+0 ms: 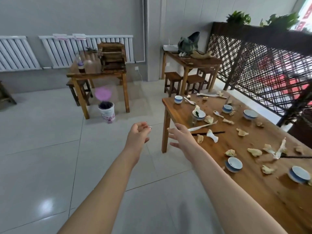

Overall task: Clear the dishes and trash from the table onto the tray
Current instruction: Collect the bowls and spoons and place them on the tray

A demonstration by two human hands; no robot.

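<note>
While both arms stretch out over the tiled floor (42,132), the left hand (137,132) curls its fingers loosely, a pale speck at their tips; whether its grip pinches that, I cannot tell. Beside it, the right hand (181,135) keeps its grip spread, just off the surface (253,191). At 3 o'clock, bowls (234,163), bones (213,135), spoons (217,113) and chopsticks (219,132) litter the surface. At 12 o'clock, print on the bin (108,111) is too blurred to read.

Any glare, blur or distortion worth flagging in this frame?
Head view: wide-angle bending tilts the lattice screen and table; window top right is blown out; a glare spot sits on the floor tiles; the plants are smeared.
</note>
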